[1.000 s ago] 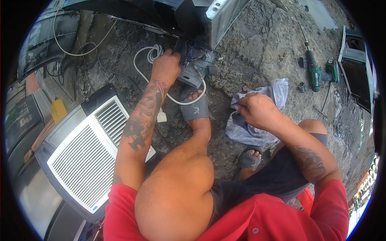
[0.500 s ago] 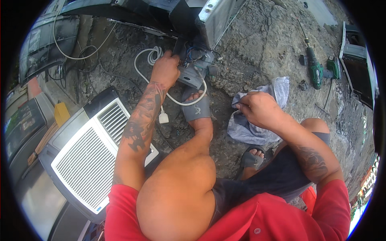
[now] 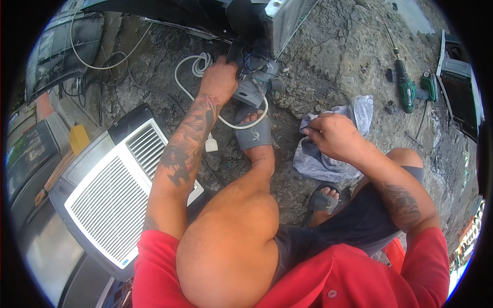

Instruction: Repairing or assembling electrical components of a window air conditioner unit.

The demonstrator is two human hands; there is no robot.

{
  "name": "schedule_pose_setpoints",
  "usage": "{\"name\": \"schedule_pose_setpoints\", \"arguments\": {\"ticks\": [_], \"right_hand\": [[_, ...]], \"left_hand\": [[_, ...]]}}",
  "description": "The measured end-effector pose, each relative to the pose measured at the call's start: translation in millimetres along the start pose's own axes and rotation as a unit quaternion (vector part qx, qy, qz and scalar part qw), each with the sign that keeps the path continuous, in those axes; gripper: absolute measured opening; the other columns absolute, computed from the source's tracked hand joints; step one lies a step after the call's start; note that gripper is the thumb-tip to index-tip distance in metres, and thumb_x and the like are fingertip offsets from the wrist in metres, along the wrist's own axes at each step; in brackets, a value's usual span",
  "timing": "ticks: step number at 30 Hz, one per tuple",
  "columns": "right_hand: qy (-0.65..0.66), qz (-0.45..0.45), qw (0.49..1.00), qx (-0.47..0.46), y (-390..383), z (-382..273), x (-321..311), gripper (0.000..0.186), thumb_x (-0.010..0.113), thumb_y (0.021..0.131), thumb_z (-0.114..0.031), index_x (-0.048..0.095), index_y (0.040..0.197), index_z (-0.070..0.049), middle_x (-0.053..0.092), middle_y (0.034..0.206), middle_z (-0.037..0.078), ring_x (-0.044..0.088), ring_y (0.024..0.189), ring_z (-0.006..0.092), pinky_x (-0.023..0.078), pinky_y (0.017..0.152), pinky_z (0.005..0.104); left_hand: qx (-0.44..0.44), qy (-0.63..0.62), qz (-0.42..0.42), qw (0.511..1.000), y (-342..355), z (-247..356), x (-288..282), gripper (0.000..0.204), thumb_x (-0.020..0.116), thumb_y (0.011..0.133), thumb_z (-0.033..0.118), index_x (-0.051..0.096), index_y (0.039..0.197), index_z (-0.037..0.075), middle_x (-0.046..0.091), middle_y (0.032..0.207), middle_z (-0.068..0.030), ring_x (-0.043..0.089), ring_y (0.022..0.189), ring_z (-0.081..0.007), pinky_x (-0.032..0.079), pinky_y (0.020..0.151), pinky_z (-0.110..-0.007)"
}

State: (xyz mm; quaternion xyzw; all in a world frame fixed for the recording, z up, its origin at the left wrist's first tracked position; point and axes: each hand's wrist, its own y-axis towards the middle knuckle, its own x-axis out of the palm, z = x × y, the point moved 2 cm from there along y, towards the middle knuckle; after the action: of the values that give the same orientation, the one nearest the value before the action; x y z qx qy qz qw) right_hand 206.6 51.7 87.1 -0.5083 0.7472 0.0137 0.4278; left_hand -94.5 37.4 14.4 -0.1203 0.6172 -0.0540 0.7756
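My left hand (image 3: 220, 78) has its fingers curled on the dark edge of a metal control housing (image 3: 249, 93), which has loose wires (image 3: 250, 60) and sits over my sandaled foot. A white power cord (image 3: 204, 61) coils beside this hand and loops across the housing, with a plug (image 3: 211, 145) lying lower down. My right hand (image 3: 331, 136) is pinched above a crumpled grey cloth (image 3: 334, 167); whatever its fingertips hold is too small to make out.
A white louvred air-conditioner front (image 3: 102, 205) lies at my left. A large metal casing (image 3: 290, 25) stands ahead. A green cordless drill (image 3: 408, 92) with a long bit lies at the right, near a metal frame (image 3: 457, 97). Dark panels and cables (image 3: 61, 61) fill the upper left.
My left hand has shifted slightly up and rightward at the housing. My right hand stays pinched over the cloth; the whole view has moved a little.
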Motion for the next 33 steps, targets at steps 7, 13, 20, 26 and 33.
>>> {"name": "schedule_pose_setpoints", "arguments": {"ticks": [7, 13, 20, 26, 33], "right_hand": [[0.010, 0.026, 1.000, -0.014, -4, 2, -2, 0.028, 0.061, 0.092, -0.027, 0.070, 0.083, -0.002, 0.067, 0.076, 0.020, 0.067, 0.077, 0.0405, 0.053, 0.071, 0.0491], [-0.001, 0.024, 0.999, 0.024, -4, 6, -5, 0.029, 0.063, 0.091, -0.028, 0.070, 0.082, -0.002, 0.067, 0.075, 0.020, 0.067, 0.078, 0.0405, 0.053, 0.072, 0.0495], [0.111, 0.113, 0.970, 0.185, 25, 26, -12, 0.039, 0.063, 0.093, -0.034, 0.068, 0.081, 0.003, 0.063, 0.071, 0.023, 0.064, 0.073, 0.0427, 0.050, 0.069, 0.0486], [0.089, 0.289, 0.946, 0.119, 115, 35, 18, 0.039, 0.069, 0.087, -0.037, 0.071, 0.099, 0.000, 0.067, 0.099, 0.026, 0.064, 0.097, 0.0421, 0.050, 0.086, 0.0461], [0.232, 0.336, 0.878, 0.249, 154, 13, 54, 0.037, 0.078, 0.079, -0.028, 0.071, 0.104, -0.001, 0.067, 0.105, 0.024, 0.065, 0.098, 0.0380, 0.050, 0.091, 0.0461]], "left_hand": [[0.006, -0.006, 0.000, 1.000, -4, -4, 7, 0.024, 0.059, 0.077, 0.003, 0.071, 0.098, 0.004, 0.059, 0.105, -0.0239, 0.064, 0.092, -0.0431, 0.052, 0.082, -0.049], [-0.016, -0.018, -0.016, 1.000, -12, 5, -7, 0.028, 0.062, 0.081, 0.006, 0.071, 0.107, 0.006, 0.059, 0.105, -0.0218, 0.064, 0.096, -0.0406, 0.052, 0.084, -0.048], [-0.008, -0.122, 0.263, 0.957, -25, 56, -25, 0.040, 0.071, 0.080, 0.017, 0.065, 0.120, 0.011, 0.056, 0.119, -0.0175, 0.057, 0.108, -0.0342, 0.044, 0.095, -0.047], [0.030, -0.047, 0.282, 0.958, -5, 42, -10, 0.033, 0.073, 0.080, 0.025, 0.065, 0.109, 0.011, 0.063, 0.106, -0.0089, 0.057, 0.103, -0.0304, 0.039, 0.091, -0.047], [0.001, -0.151, 0.221, 0.963, -6, 29, -16, 0.029, 0.071, 0.080, 0.023, 0.062, 0.104, 0.010, 0.063, 0.105, -0.0071, 0.058, 0.099, -0.0307, 0.040, 0.086, -0.046]]}}
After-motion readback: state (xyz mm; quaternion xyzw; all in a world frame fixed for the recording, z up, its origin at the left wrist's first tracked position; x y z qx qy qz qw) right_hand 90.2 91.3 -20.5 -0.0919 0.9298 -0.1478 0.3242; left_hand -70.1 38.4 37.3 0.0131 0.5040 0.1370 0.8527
